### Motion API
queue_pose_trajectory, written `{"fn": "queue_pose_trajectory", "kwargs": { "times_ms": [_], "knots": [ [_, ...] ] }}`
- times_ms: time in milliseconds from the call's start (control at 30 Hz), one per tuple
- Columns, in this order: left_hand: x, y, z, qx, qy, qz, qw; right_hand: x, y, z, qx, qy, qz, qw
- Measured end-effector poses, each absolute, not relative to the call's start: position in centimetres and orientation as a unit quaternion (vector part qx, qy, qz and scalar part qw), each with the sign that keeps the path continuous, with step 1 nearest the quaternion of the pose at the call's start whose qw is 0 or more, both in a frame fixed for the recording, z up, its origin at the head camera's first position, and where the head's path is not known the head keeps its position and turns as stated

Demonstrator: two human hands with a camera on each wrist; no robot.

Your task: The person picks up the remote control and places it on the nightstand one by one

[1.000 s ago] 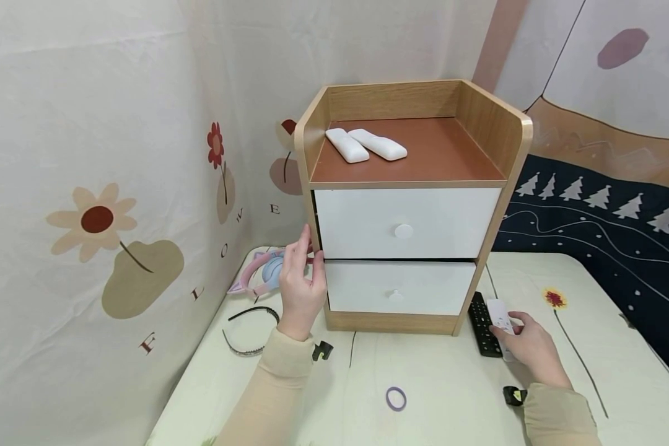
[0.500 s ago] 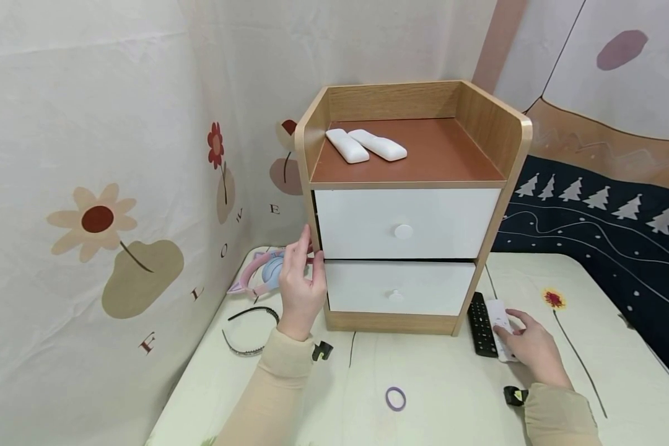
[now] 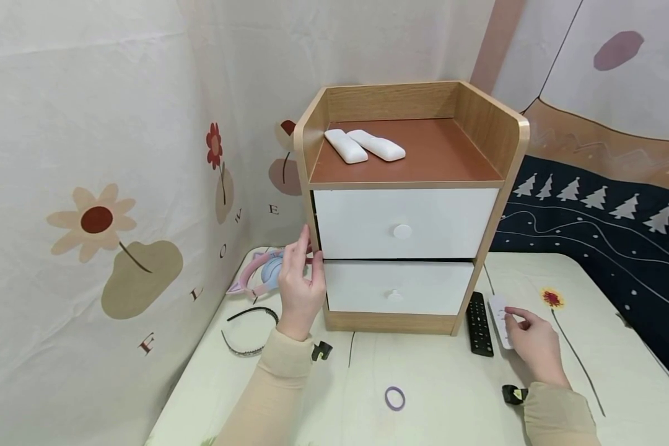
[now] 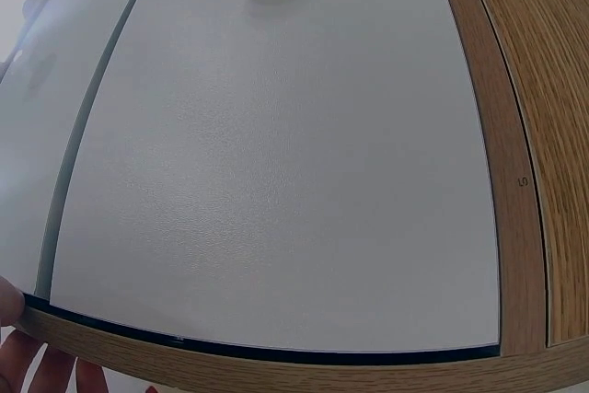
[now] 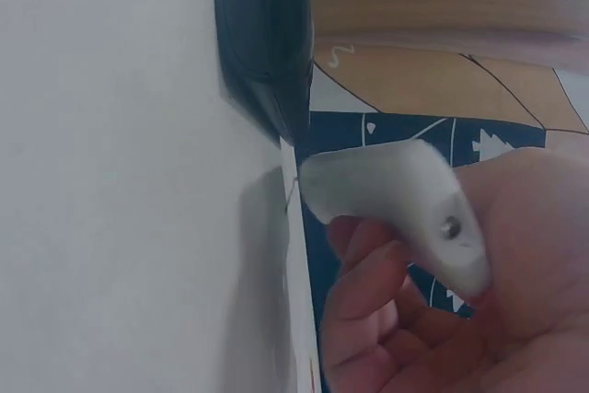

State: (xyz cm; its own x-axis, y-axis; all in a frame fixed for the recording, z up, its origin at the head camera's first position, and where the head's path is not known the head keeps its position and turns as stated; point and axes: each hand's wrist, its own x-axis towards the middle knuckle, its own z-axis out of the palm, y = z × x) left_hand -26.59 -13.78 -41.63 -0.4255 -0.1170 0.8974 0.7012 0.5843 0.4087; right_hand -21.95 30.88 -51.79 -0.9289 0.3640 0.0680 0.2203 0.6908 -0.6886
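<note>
A wood-toned cabinet with two white drawers, the upper drawer and the lower drawer, stands on the covered surface. My left hand rests at its left side, fingers fairly straight along the panel and thumb at the front edge. To the right of the cabinet, my right hand pinches a white remote control. Its thick white end is raised off the surface in the right wrist view. A black remote control lies just left of it, apart from my hand.
Two white elongated objects lie on the cabinet's top. Pink-and-blue headphones and a black headband lie at the left. A purple ring lies in front. A patterned wall covering bounds the left.
The white remote control has moved slightly away from the black one and lifted, with my right hand's fingers pinching it. My left hand stays at the cabinet's side.
</note>
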Motion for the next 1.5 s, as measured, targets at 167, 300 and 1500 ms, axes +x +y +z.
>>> {"fn": "queue_pose_trajectory", "kwargs": {
  "times_ms": [167,300,1500],
  "knots": [
    [-26.6,-13.8,-41.7,-0.2,-0.736,-0.409,0.501,-22.1,30.2,-51.3,-0.184,-0.892,0.397,0.118],
    [-26.6,-13.8,-41.6,-0.201,-0.733,-0.406,0.507,-22.2,29.4,-50.1,-0.193,-0.868,0.434,0.146],
    [-26.5,-13.9,-41.6,-0.197,-0.737,-0.411,0.499,-16.8,19.3,-31.6,0.139,-0.593,0.558,0.563]
  ]
}}
